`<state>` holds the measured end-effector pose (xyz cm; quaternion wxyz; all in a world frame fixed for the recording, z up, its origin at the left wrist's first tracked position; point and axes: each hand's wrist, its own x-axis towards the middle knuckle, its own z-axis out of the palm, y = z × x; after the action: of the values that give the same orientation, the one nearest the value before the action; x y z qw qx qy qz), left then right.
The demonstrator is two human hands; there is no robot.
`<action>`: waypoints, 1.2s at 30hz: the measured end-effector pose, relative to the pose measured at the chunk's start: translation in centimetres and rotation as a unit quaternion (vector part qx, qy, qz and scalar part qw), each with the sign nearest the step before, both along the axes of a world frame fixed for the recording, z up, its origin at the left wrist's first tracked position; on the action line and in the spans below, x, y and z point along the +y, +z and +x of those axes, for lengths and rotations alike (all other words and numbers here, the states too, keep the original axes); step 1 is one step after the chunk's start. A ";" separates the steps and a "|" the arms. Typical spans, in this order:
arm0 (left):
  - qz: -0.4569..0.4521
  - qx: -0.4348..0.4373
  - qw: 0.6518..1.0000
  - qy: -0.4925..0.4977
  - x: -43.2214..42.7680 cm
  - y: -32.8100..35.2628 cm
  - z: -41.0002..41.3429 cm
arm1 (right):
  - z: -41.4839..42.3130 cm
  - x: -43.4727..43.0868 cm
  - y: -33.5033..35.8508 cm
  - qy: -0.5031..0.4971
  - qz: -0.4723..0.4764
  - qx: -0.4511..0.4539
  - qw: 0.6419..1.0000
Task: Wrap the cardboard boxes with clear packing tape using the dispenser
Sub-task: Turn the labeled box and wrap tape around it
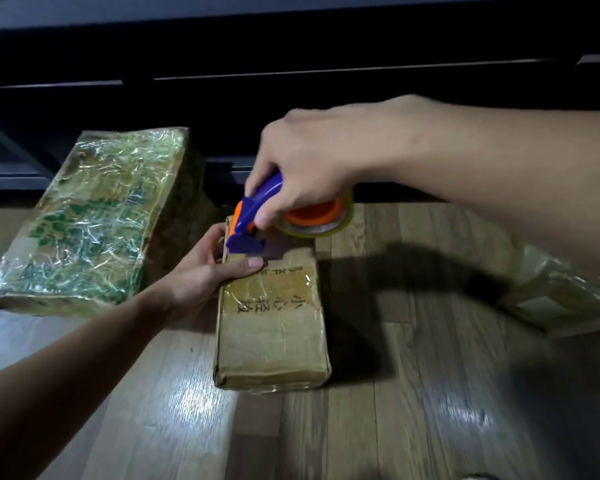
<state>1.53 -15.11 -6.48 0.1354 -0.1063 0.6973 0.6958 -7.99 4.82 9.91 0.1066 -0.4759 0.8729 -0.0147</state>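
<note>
Taping step in hand: right hand [312,168] grip clenching tape dispenser [246,220], blade end pressing on far end of small cardboard box [274,334] lying on floor [413,393]. Left hand [208,271] grip pinching box's far left edge, thumb on top. Next move, likely: drawing dispenser toward near end while steadying box. 1 larger box [90,220], already wrapped, lying left.
</note>
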 end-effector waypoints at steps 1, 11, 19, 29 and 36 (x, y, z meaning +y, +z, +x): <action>-0.003 -0.002 1.000 0.003 0.0 0.0 0.0 | -0.2 1.3 0.4 0.002 -0.002 -0.012 1.000; -0.005 -0.033 0.999 -0.001 0.7 1.0 0.0 | -1.2 11.8 -1.6 -0.059 -0.055 -0.095 0.992; 0.039 -0.048 0.998 0.000 0.6 0.9 -0.1 | -0.6 15.2 -4.4 -0.109 -0.066 -0.111 0.986; -0.201 0.004 0.978 -0.053 1.3 3.5 -0.7 | -1.0 11.8 -4.7 -0.087 -0.019 -0.039 0.995; -0.560 -0.068 0.816 -0.122 10.2 5.2 -1.0 | -0.4 11.0 -4.6 -0.112 -0.020 0.010 0.993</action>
<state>0.58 -4.86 -1.25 0.1836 -0.1251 0.9628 0.1536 -8.36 15.86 5.36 0.0866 -0.3774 0.9212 -0.0390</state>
